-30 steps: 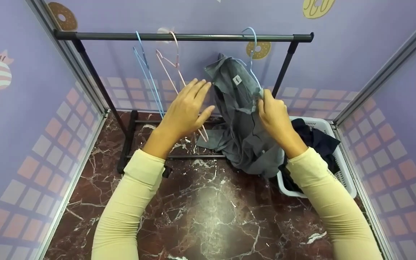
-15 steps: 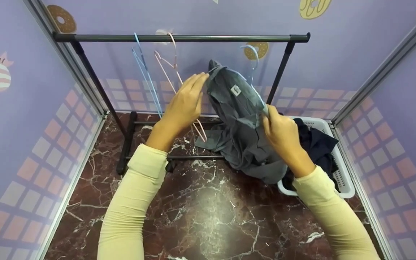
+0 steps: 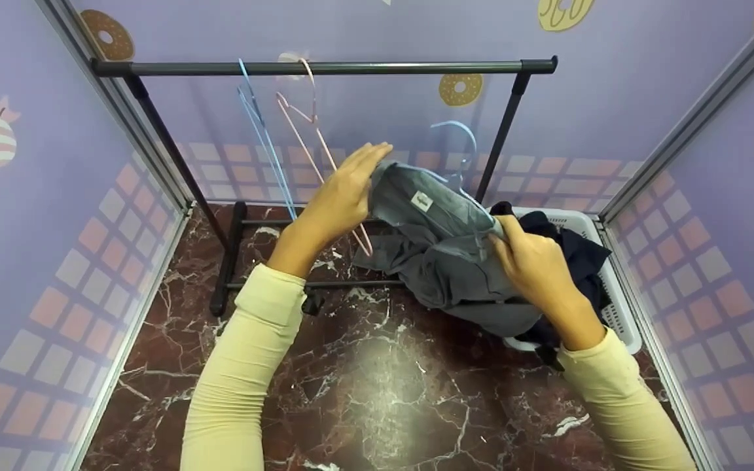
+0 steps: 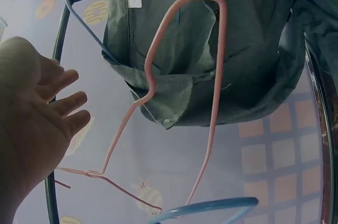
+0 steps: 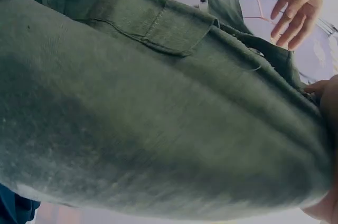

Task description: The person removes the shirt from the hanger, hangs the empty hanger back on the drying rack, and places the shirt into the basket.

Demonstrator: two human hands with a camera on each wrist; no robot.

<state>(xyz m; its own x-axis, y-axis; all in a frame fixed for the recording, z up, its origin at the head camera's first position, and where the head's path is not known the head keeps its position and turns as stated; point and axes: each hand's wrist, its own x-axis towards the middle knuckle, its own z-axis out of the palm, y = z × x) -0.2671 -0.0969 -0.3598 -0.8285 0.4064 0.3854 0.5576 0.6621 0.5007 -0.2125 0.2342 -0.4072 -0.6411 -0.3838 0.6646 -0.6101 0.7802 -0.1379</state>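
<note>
I stood in a small staged booth, like a laundry corner: lilac walls [image 3: 645, 78] printed with doughnuts, a marble-look floor [image 3: 377, 379], a black clothes rail [image 3: 324, 67] with hangers [image 3: 266, 140], and a white laundry basket [image 3: 619, 314]

**Camera arrangement: one head view and two wrist views**

The head view is taken from above and behind both arms, facing forward and down; the clothes rail [image 3: 324, 67] is seen toward 12 o'clock and the laundry basket [image 3: 619, 314] toward 4 o'clock. The left wrist view is taken from below, directed upward past the left hand [image 4: 31, 129], at close range to the pink hanger [image 4: 179, 97]. The right wrist view is taken nearest of all, almost filled by the grey shirt [image 5: 158, 108]. The grey shirt is shared by all three views.
</note>
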